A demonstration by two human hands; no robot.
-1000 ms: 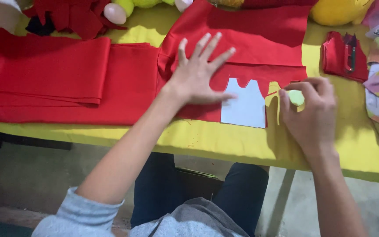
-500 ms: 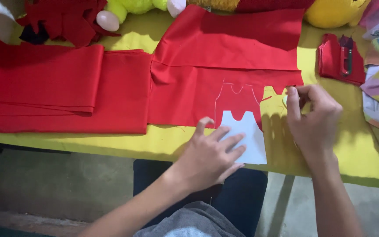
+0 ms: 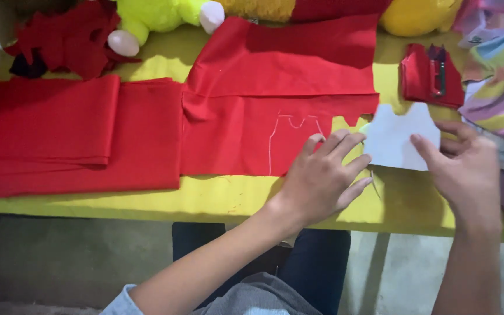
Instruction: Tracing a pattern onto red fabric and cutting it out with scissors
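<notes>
far edge: lime-green plush toy (image 3: 158,16), yellow plush (image 3: 421,14)
left: folded red cloth stack (image 3: 59,134), red scraps (image 3: 68,38)
right: striped pastel fabric (image 3: 497,99), small red bundle (image 3: 430,76)

On the yellow surface (image 3: 205,201) lies a red cloth (image 3: 246,134) bearing a chalked outline (image 3: 294,137). The left hand (image 3: 322,178) rests flat on the cloth's lower right corner, fingers spread. Just right of the cloth, the right hand (image 3: 465,169) holds a white paper pattern (image 3: 401,140), apparently pinched at its edge.
</notes>
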